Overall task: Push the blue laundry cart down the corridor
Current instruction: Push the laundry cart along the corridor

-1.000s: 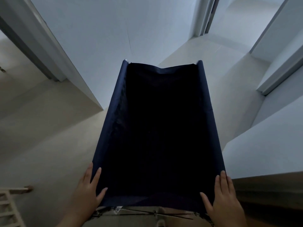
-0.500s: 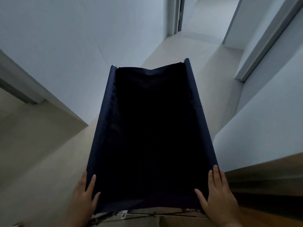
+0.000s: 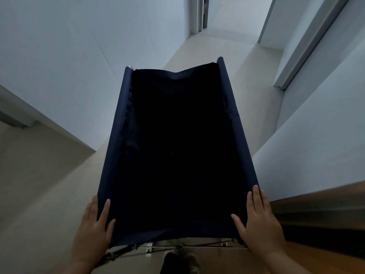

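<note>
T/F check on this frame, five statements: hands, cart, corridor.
1. Both hands rest on the cart's near corners. True: left hand, right hand.
2. The cart is piled with white laundry. False: its inside is dark; no load shows.
3. The right hand hangs clear of the cart. False: it lies on the right rail.
4. A doorway stands open at the corridor's far end. True.
5. A chair blocks the floor ahead. False: nothing shows in the path.

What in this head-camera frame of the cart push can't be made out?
- Inside of the blue laundry cart: too dark to tell its contents.
- Cart wheels: hidden beneath the fabric body.
- Left hand and right hand: forearms cut off by the bottom edge.
- Doorway: room beyond unseen.
</note>
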Available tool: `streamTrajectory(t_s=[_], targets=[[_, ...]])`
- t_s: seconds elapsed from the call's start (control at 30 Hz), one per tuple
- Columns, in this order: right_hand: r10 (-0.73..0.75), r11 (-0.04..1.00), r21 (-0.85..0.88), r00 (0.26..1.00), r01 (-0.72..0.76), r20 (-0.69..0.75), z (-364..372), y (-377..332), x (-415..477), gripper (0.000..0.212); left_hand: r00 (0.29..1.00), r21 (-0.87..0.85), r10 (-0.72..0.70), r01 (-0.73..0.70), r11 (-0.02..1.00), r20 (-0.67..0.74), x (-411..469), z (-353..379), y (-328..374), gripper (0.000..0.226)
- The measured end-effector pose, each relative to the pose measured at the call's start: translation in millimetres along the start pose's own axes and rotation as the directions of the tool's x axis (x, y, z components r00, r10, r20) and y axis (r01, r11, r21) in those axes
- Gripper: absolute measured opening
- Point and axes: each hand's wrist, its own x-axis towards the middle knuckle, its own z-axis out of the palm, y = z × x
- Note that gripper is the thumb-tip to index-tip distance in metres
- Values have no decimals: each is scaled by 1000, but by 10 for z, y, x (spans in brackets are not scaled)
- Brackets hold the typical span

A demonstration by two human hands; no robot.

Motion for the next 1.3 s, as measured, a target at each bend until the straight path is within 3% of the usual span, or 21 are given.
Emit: streamTrajectory(t_s=[0.33, 1.3], targets=[[18, 1000, -23, 997, -20, -77, 43, 10, 327, 82, 999, -55, 27, -24, 998, 42, 450, -145, 108, 74], [185, 982, -14, 974, -188, -132, -319, -517, 1888, 90, 981, -68, 182, -187, 980, -67, 2759, -397, -136, 76]])
